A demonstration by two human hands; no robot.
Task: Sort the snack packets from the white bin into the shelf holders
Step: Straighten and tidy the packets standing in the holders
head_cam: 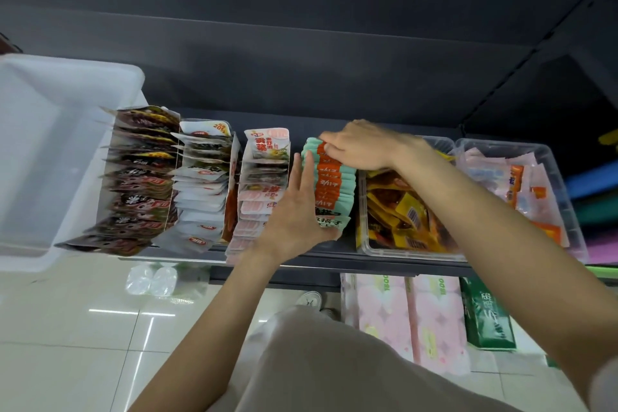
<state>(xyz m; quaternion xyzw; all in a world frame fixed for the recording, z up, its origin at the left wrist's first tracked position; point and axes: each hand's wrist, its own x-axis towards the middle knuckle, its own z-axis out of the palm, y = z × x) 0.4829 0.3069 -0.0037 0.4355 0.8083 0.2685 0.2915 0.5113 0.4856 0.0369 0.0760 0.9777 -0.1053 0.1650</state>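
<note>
Here, your left hand (pixel 294 211) presses flat, fingers straight, against the near left side of a row of mint-and-orange packets (pixel 334 182) standing on the shelf (pixel 384 266) — your right hand (pixel 359 147) curls over their far tops. Farther left sits the white bin (pixel 50 144).
</note>
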